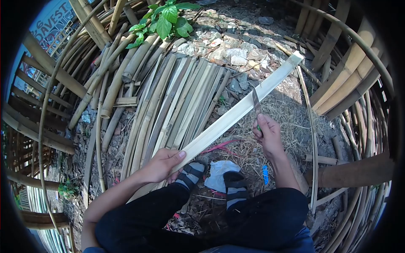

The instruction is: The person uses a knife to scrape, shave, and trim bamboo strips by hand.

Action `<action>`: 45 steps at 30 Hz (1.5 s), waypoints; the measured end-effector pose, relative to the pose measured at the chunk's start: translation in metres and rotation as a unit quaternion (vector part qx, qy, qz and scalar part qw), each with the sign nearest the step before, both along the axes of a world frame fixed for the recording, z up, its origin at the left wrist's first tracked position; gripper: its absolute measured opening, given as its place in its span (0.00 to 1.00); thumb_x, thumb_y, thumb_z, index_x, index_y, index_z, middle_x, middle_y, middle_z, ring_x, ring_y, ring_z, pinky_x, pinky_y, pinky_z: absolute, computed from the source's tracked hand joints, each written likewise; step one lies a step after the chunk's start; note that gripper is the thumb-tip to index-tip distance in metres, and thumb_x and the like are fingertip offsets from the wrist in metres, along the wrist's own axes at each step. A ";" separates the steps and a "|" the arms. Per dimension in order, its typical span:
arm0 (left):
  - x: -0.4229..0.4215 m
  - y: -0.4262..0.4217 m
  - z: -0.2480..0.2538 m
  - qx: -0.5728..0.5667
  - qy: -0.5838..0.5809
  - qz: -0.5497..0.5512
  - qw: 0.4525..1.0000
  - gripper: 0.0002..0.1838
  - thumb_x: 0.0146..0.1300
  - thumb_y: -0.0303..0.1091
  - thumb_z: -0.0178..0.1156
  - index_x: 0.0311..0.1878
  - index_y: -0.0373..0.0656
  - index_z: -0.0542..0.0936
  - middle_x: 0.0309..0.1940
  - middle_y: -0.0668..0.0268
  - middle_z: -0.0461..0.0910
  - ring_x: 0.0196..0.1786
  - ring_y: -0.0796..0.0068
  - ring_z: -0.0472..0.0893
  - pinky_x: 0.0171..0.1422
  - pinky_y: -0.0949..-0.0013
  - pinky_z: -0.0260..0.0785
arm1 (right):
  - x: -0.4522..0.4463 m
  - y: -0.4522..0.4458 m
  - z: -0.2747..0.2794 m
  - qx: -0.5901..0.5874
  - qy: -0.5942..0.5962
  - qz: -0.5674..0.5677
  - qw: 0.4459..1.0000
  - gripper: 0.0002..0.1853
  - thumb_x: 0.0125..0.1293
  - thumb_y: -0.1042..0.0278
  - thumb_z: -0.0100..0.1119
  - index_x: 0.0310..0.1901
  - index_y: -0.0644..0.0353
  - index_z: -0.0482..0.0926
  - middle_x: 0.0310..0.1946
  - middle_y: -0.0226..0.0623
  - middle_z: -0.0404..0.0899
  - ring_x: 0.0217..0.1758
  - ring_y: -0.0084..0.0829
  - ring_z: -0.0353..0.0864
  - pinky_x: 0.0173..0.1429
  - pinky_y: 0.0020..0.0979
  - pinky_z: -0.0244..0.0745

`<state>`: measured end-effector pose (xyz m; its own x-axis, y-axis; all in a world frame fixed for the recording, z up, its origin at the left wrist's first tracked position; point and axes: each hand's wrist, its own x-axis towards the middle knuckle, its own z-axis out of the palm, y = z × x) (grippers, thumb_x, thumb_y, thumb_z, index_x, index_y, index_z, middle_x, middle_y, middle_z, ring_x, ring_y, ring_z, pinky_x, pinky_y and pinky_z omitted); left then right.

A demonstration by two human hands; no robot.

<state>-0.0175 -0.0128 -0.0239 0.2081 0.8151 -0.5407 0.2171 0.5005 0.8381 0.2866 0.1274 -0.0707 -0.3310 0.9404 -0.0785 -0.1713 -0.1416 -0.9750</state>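
Note:
A long pale bamboo strip slants from the lower left up to the right across the middle of the head view. My left hand is closed round its lower end, thumb on top. My right hand grips a knife with a green handle, fingers wrapped round it. The knife's dark blade points up and lies against the strip's right-hand edge, past its middle. Beneath the strip and to its left, a row of split bamboo slats lies on the ground.
Bamboo poles stand and lean at the left, with more bamboo at the right. A leafy plant grows at the top. Stones and dry shavings cover the ground. A blue object lies near my sandals.

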 end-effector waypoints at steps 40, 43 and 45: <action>0.055 0.024 0.025 0.246 0.245 0.052 0.936 0.23 0.79 0.40 0.42 0.32 0.31 0.72 0.16 0.45 0.71 0.23 0.43 0.76 0.31 0.49 0.64 | -0.042 -0.030 0.004 0.555 -0.368 -0.082 0.742 0.26 0.73 0.43 0.52 0.27 0.60 0.71 0.14 0.38 0.71 0.16 0.41 0.76 0.20 0.38 0.71; 0.056 0.026 0.026 0.271 0.257 0.043 0.927 0.22 0.79 0.40 0.43 0.31 0.31 0.72 0.16 0.45 0.71 0.23 0.41 0.76 0.30 0.48 0.63 | -0.038 -0.024 0.007 0.566 -0.377 -0.090 0.728 0.27 0.73 0.43 0.51 0.26 0.60 0.71 0.14 0.38 0.71 0.16 0.41 0.76 0.20 0.38 0.70; 0.056 0.026 0.026 0.284 0.259 0.045 0.922 0.22 0.79 0.39 0.43 0.31 0.31 0.71 0.16 0.44 0.71 0.23 0.40 0.76 0.30 0.48 0.63 | -0.032 -0.019 0.010 0.555 -0.388 -0.107 0.728 0.27 0.74 0.43 0.51 0.26 0.59 0.71 0.14 0.38 0.71 0.16 0.41 0.76 0.20 0.38 0.70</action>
